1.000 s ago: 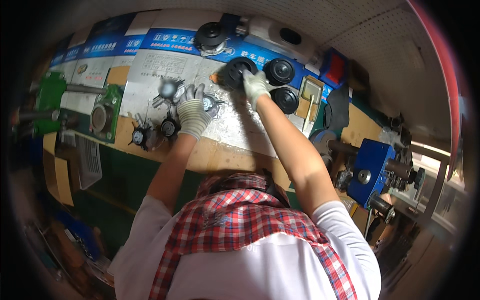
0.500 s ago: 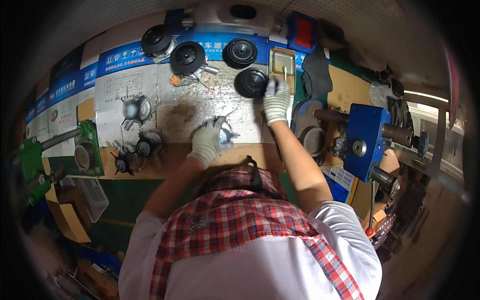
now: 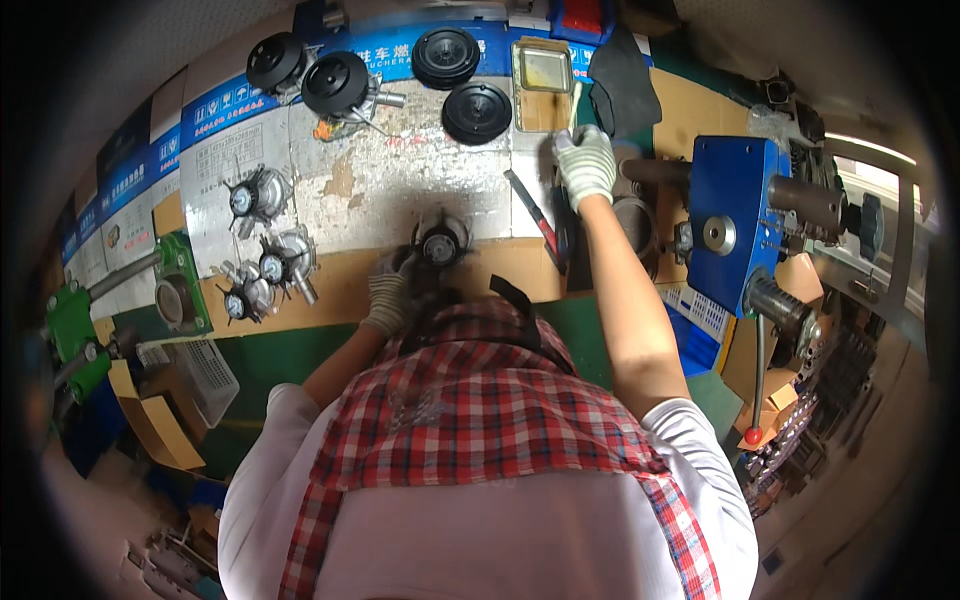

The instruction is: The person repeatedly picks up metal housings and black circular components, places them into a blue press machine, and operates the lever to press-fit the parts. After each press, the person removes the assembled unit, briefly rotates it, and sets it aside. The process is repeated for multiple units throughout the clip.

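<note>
My left hand (image 3: 387, 295), in a striped glove, is curled at the lower left side of a small metal motor with a dark round centre (image 3: 443, 243), close to my apron. Its fingertips are partly in shadow against the motor. Farther out to the right, my gloved right hand (image 3: 585, 165) is closed around a thin pale stick (image 3: 576, 103), whose far end points up beside a shallow metal tray (image 3: 517, 90) with something yellowish in it. Two black round fan-like parts (image 3: 476, 112) (image 3: 446, 56) lie left of the tray.
Several bare motors (image 3: 258, 197) stand at left, and two with black fan wheels (image 3: 335, 84) farther back. A red-and-black handled tool (image 3: 540, 222) lies left of my right forearm. A blue press (image 3: 735, 220) stands at right, a green one (image 3: 178, 285) at left. A dark cloth (image 3: 625, 85) lies behind.
The view has shifted. My left hand has turned and moved to the motor's lower left, and the motor faces up more clearly. My right hand has drawn the stick back from the tray.
</note>
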### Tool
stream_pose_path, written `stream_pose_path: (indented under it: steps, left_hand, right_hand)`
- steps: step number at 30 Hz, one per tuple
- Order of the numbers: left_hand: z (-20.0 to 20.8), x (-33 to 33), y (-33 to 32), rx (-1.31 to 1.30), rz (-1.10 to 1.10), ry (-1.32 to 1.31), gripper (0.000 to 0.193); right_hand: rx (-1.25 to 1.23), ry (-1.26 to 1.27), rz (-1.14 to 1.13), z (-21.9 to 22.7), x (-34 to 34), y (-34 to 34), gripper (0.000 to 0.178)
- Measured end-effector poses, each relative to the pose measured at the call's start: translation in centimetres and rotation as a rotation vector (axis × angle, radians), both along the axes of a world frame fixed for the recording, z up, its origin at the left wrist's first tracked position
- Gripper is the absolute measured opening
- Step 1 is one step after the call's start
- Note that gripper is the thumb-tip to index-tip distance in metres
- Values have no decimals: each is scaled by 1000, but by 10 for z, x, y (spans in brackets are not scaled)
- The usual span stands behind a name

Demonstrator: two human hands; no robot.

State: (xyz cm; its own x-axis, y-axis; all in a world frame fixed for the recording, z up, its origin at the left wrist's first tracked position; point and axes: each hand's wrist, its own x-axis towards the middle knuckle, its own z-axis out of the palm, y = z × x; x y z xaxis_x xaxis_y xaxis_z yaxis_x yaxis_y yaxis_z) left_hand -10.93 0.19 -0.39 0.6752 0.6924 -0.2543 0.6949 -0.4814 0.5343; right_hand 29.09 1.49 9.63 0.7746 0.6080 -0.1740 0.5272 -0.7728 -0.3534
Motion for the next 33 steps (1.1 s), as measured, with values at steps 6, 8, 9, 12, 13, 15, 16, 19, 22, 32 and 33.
stream_pose_path:
  steps: [6,8,9,12,13,15,16,19,22,32,33]
  left_hand:
    - [9,25,16,230,135,-116,98]
    - [5,59,25,414,-1,-181,101]
    - [5,75,29,489,-57,-184,105]
    - [1,112,34,271,95,-263,94]
    - [12,122,34,233,79,-181,90]
    - [83,133,39,352,-182,48,70]
    - [98,135,48,54,-224,-17,69]
    - [145,133,52,-385,-164,-290,62]
    - [209,123,36,-497,-110,-363,59]
    - [234,106,26,-641,16,-198,46]
    - [231,107,28,-644,11,-234,46]
  right_hand:
    - [292,253,-29,45,-46,-61,31]
    - [446,554,-73,72,-67,-66,20]
    - [574,805,-105,62,-68,-73,14]
    - [499,844,83,110,-76,-85,16]
    - [528,714,233,85,-64,-96,19]
    - [276,151,426,137,-74,-106,23]
    - [258,106,491,157,-76,-109,27]
    - [377,-223,755,169,-67,-118,27]
    - [296,-313,890,192,-73,-115,30]
    - [203,-283,852,181,-68,-86,29]
    - [166,-131,823,174,-65,-84,27]
